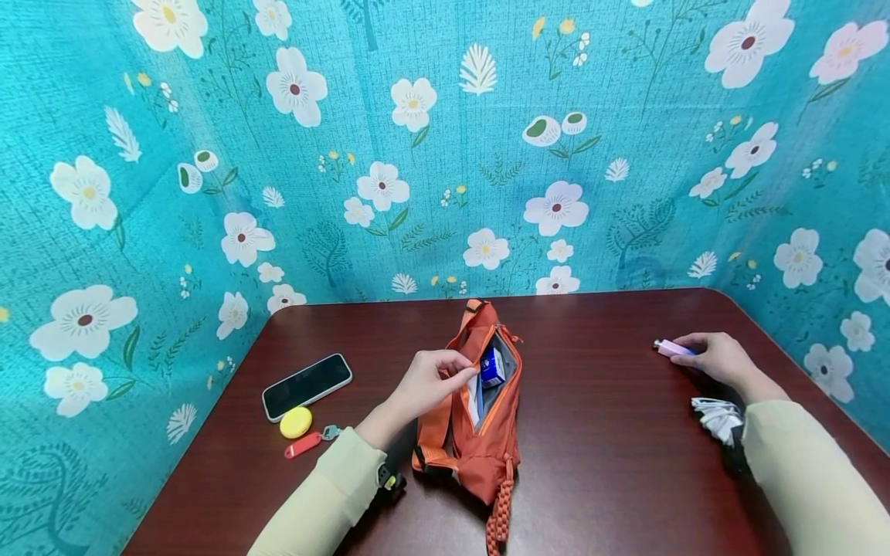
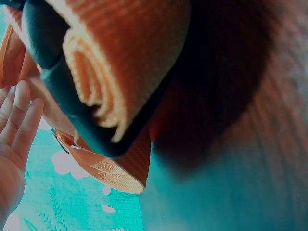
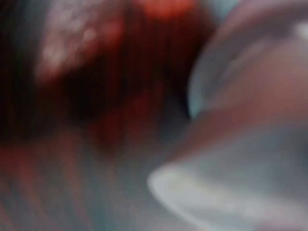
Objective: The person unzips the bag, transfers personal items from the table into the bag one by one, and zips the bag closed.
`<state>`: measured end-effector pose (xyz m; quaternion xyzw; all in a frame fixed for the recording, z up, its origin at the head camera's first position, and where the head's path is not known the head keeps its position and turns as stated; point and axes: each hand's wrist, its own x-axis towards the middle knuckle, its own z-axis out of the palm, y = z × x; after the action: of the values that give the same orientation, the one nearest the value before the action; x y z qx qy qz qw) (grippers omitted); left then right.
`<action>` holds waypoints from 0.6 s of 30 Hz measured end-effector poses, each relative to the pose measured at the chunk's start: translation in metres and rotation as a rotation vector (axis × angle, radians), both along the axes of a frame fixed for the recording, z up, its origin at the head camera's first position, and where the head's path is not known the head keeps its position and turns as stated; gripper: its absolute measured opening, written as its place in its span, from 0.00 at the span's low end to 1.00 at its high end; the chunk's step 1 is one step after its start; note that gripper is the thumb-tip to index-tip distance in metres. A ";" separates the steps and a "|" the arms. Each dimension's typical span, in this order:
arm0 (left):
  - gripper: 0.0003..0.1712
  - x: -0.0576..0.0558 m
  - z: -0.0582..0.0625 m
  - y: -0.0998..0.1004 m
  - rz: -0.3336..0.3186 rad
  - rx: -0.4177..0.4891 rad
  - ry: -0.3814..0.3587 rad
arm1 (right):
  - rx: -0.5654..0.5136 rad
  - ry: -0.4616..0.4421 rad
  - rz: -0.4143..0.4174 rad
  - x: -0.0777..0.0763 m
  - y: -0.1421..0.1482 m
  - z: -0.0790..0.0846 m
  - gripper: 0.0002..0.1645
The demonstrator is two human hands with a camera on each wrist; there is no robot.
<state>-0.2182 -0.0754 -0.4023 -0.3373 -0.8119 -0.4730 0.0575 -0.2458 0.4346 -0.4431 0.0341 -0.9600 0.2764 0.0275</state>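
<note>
Steadily, my left grip [image 1: 427, 382] is pinching the left edge of the mouth of an orange bag [image 1: 497, 444], which is lying open near the middle of the table [image 1: 591, 463]. Well to the right, my right grip [image 1: 719, 359] is pinching a small pink stick [image 1: 671, 348], its metal-looking tip pointing away to the left; the right wrist view is blurring too much to add detail. Doing this well, I judge, is calling for a light outward pull on the bag's edge, so the mouth is gaping without the bag sliding, and for a gentle hold on the stick, leaving its tip clear. Counting up, I am seeing one bag, with one blue box [image 1: 492, 367] sitting inside near something white that I am failing to identify; one pink stick; one phone [image 1: 307, 386]; one yellow disc [image 1: 295, 422] lying just beside it; one red tag [image 1: 302, 445] with one key [image 1: 331, 432]; and, by my right sleeve [image 1: 799, 455], one pale bundle [image 1: 719, 421], partly hiding.
</note>
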 end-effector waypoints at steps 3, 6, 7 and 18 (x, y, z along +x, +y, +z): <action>0.04 0.000 0.000 0.000 0.001 0.001 0.005 | -0.009 0.002 -0.012 0.000 0.000 -0.002 0.26; 0.03 0.000 -0.001 -0.001 0.002 0.001 0.011 | -0.027 -0.015 -0.028 -0.001 0.001 -0.002 0.26; 0.03 0.000 -0.001 -0.001 0.002 0.001 0.013 | -0.032 -0.021 -0.032 0.000 0.001 -0.002 0.26; 0.03 -0.001 -0.002 -0.001 -0.010 0.014 0.004 | -0.020 0.065 0.010 -0.002 -0.015 0.013 0.27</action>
<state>-0.2192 -0.0762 -0.4047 -0.3418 -0.8069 -0.4781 0.0592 -0.2474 0.4192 -0.4303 0.0476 -0.9557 0.2848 0.0577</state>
